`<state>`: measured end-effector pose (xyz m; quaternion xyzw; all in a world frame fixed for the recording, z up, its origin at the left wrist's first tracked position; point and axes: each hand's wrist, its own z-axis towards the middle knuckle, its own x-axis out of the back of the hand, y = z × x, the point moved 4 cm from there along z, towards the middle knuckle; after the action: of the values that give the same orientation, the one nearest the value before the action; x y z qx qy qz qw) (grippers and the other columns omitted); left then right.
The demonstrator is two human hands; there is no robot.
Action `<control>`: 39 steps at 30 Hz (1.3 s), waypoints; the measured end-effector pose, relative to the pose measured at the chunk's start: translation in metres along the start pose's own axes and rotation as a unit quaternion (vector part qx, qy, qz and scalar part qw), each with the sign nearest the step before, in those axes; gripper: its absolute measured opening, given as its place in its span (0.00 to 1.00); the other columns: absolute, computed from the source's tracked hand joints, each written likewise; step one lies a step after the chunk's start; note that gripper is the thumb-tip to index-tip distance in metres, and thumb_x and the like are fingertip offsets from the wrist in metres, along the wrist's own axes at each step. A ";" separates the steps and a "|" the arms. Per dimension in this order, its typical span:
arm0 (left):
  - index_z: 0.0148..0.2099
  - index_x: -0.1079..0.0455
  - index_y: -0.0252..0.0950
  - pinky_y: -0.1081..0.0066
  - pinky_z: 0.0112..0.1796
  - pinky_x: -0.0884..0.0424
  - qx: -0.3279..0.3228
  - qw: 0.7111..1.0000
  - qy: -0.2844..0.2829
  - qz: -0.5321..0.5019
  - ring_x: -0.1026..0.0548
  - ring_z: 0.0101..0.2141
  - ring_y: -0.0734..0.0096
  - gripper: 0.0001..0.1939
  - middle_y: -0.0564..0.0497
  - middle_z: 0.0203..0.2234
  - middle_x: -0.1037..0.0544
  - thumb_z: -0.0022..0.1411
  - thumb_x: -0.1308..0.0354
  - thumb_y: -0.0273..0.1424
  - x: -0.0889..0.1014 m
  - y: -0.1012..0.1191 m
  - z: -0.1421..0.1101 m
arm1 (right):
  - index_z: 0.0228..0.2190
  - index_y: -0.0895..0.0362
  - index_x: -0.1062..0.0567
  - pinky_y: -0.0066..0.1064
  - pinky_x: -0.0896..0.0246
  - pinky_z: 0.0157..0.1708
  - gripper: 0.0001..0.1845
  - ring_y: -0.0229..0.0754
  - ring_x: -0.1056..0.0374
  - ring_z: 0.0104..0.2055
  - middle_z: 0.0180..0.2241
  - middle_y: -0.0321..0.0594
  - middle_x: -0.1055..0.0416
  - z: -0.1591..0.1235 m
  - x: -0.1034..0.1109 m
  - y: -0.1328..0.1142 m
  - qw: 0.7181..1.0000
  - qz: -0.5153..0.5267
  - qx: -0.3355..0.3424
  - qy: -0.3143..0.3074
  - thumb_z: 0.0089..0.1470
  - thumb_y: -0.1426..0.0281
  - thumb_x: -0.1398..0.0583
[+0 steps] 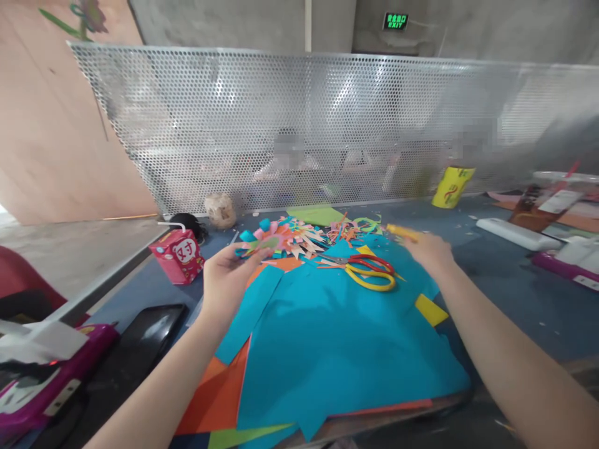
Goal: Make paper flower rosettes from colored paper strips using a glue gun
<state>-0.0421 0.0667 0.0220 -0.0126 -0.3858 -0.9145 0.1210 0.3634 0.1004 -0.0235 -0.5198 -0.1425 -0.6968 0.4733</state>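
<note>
My left hand [228,268] is closed on a paper flower [270,242] with a green centre and curled petals in pink, orange and blue. In my right hand [431,251] is a slim yellow tube [401,232], its narrow end pointing left; its exact kind is unclear. Between my hands, scissors [369,272] with one red and one yellow handle lie on blue paper sheets [341,349]. Behind the flower sits a pile of cut paper strips [306,236] in several colours. A folded yellow paper piece [431,310] rests near my right forearm.
At left stand a red drink carton [178,254] with a straw, a black phone [147,333] and a purple power strip [88,355]. A yellow can [452,186] and an iced drink cup [547,202] are at right. A perforated metal screen [327,125] borders the back.
</note>
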 end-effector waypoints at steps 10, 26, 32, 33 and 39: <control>0.26 0.27 0.32 0.79 0.23 0.34 0.315 0.917 -0.041 -0.241 0.32 0.19 0.82 0.13 0.55 0.18 0.26 0.36 0.31 0.33 -0.024 -0.009 -0.017 | 0.39 0.54 0.29 0.38 0.52 0.46 0.12 0.44 0.38 0.46 0.42 0.42 0.30 -0.066 0.058 -0.083 0.952 0.067 0.271 0.128 0.53 0.67 0.47; 0.31 0.27 0.34 0.71 0.30 0.26 0.219 0.950 -0.166 -0.146 0.23 0.27 0.69 0.09 0.51 0.28 0.20 0.44 0.35 0.30 -0.037 0.005 -0.028 | 0.49 0.58 0.37 0.42 0.48 0.49 0.23 0.45 0.35 0.48 0.46 0.46 0.30 -0.165 0.096 -0.120 0.783 0.245 0.508 0.264 0.50 0.72 0.42; 0.33 0.27 0.34 0.65 0.36 0.27 0.140 0.974 -0.175 -0.029 0.23 0.33 0.63 0.08 0.48 0.30 0.20 0.49 0.38 0.32 -0.030 0.007 -0.027 | 0.47 0.58 0.38 0.42 0.45 0.47 0.22 0.45 0.34 0.46 0.42 0.46 0.29 -0.160 0.097 -0.116 0.793 0.321 0.467 0.222 0.50 0.73 0.41; 0.33 0.26 0.34 0.65 0.37 0.27 0.134 0.974 -0.183 -0.025 0.23 0.34 0.63 0.08 0.48 0.31 0.20 0.50 0.39 0.32 -0.031 0.008 -0.027 | 0.47 0.58 0.37 0.43 0.44 0.46 0.22 0.46 0.35 0.46 0.42 0.46 0.29 -0.160 0.097 -0.115 0.792 0.317 0.467 0.230 0.49 0.73 0.41; 0.34 0.26 0.35 0.65 0.38 0.28 0.129 0.972 -0.198 -0.006 0.23 0.34 0.62 0.08 0.48 0.31 0.20 0.51 0.40 0.33 -0.032 0.007 -0.027 | 0.49 0.58 0.36 0.43 0.41 0.45 0.25 0.48 0.36 0.47 0.47 0.48 0.32 -0.161 0.102 -0.113 0.784 0.272 0.488 0.270 0.47 0.74 0.40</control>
<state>-0.0075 0.0495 0.0045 -0.1754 -0.5171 -0.8369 0.0378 0.1763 -0.0047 0.0297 -0.0270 -0.1825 -0.4885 0.8528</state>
